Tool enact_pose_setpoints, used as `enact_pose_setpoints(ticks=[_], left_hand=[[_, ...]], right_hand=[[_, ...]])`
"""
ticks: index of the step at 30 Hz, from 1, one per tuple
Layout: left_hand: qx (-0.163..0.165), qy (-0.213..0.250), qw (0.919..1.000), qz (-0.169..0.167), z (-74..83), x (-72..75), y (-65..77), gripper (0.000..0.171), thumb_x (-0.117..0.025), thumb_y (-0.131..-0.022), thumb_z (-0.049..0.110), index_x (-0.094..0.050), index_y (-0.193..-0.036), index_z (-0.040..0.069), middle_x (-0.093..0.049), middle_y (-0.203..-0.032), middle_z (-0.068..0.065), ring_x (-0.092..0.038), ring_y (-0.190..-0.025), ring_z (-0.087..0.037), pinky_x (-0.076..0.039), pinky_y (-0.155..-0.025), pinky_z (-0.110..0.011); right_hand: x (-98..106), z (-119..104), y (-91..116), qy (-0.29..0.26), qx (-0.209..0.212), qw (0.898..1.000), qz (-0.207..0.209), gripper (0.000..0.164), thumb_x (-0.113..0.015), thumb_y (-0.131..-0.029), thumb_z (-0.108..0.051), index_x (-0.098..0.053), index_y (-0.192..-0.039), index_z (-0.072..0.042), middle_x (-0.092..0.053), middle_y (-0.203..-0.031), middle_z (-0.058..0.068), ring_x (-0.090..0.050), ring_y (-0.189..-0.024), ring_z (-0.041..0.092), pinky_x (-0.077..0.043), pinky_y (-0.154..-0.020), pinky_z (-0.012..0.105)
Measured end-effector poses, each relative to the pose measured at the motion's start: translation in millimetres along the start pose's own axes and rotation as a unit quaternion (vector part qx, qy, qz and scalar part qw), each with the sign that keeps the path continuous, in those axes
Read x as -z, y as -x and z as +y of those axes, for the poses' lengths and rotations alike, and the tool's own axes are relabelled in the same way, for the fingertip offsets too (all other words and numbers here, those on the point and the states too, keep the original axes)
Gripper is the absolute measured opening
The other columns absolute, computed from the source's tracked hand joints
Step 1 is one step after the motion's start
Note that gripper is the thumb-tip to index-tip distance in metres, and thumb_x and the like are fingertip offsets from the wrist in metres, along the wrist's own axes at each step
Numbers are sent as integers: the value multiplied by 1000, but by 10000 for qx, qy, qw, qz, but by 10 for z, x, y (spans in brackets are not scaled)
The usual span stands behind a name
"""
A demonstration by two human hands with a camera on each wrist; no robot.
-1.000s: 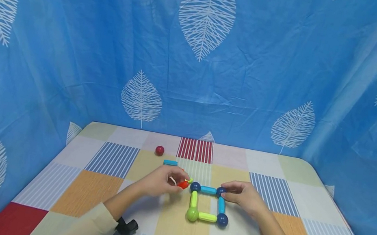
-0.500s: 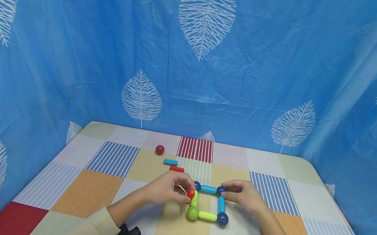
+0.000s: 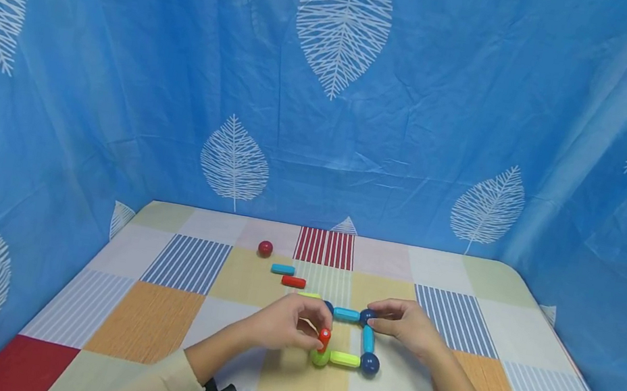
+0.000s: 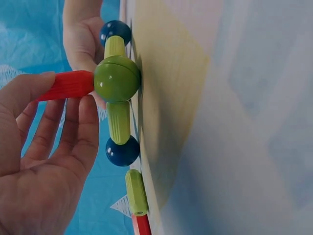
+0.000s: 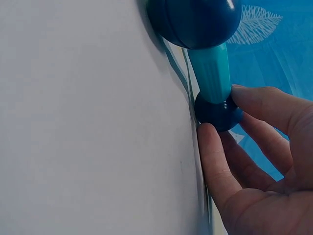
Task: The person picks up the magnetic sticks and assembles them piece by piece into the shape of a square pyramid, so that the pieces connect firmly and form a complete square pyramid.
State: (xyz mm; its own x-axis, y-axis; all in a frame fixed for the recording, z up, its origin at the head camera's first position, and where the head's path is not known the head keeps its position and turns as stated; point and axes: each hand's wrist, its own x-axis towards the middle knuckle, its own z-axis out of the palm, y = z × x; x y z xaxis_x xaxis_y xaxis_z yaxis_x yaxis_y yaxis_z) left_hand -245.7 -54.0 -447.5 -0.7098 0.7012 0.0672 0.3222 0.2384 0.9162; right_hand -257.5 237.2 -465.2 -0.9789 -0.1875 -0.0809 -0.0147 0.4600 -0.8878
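A square of magnetic rods and balls lies on the table, with a green ball at its near left corner. My left hand pinches a red magnetic rod between thumb and fingers. That rod stands upright on the green ball, its lower end touching the ball in the left wrist view. At the far right corner, my right hand grips a dark blue ball with thumb and fingertips. A light blue rod joins it to the near right dark blue ball. My left hand partly hides the square's left side.
Beyond my left hand lie a yellow-green rod, a loose red rod and a light blue rod. A red ball sits farther back. Blue curtains hang behind and beside the table.
My left hand has carried the red rod rightward and toward the near edge, turning it upright onto the green ball. My right hand has stayed at the dark blue ball.
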Motion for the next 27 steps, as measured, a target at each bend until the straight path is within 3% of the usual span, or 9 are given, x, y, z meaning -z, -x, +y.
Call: enact_pose_setpoints(ticks=[11,15,18,21,23,27], left_hand=[[93,-78,9999,15,8,-13,-10,21,-79,-87,4,-69,-100,16,-70,-97,4,-67,-96,-8,-59,-89,-22],[30,-35,9999,-110,-2,21,-14,24,-80,-88,8,-69,-108,9,-70,-101,4,-66,-98,-8,-58,-90,-22],[-25,-50,10000,51,-27,82,-40,26,-77,-92,15,-69,-115,7,-71,-106,-1,-66,-101,-11,-57,-92,-24],[-1,-592,9965,587,-67,130,-103,18,-69,-99,17,-72,-114,10,-71,-111,-3,-64,-103,-13,-56,-93,-27],[128,-1233,9882,900,-97,137,-156,15,-64,-101,16,-73,-113,14,-70,-113,-2,-63,-102,-12,-56,-92,-27],[338,-2431,9649,930,-144,99,-253,23,-62,-101,11,-72,-121,15,-68,-119,-1,-60,-98,-11,-56,-91,-29]], right_hand=[[0,1,3,37,-23,10000,41,34,-81,-86,-12,-75,-119,-5,-75,-115,13,-66,-100,20,-57,-81,32],[-2,-4,44,213,18,9997,82,37,-80,-87,-17,-73,-122,-6,-74,-120,13,-68,-105,22,-59,-82,32],[-4,-51,142,464,207,9987,61,39,-81,-88,-23,-72,-124,-9,-71,-124,15,-70,-104,25,-60,-80,33],[-19,-122,289,871,497,9949,-141,43,-83,-86,-29,-71,-124,-13,-65,-122,17,-67,-99,25,-58,-78,31],[-47,-165,396,1227,664,9894,-397,48,-87,-82,-33,-70,-124,-16,-59,-117,15,-61,-95,22,-53,-74,28],[-135,-198,545,1731,891,9773,-840,56,-91,-76,-33,-67,-124,-19,-52,-106,11,-51,-85,19,-48,-66,24]])
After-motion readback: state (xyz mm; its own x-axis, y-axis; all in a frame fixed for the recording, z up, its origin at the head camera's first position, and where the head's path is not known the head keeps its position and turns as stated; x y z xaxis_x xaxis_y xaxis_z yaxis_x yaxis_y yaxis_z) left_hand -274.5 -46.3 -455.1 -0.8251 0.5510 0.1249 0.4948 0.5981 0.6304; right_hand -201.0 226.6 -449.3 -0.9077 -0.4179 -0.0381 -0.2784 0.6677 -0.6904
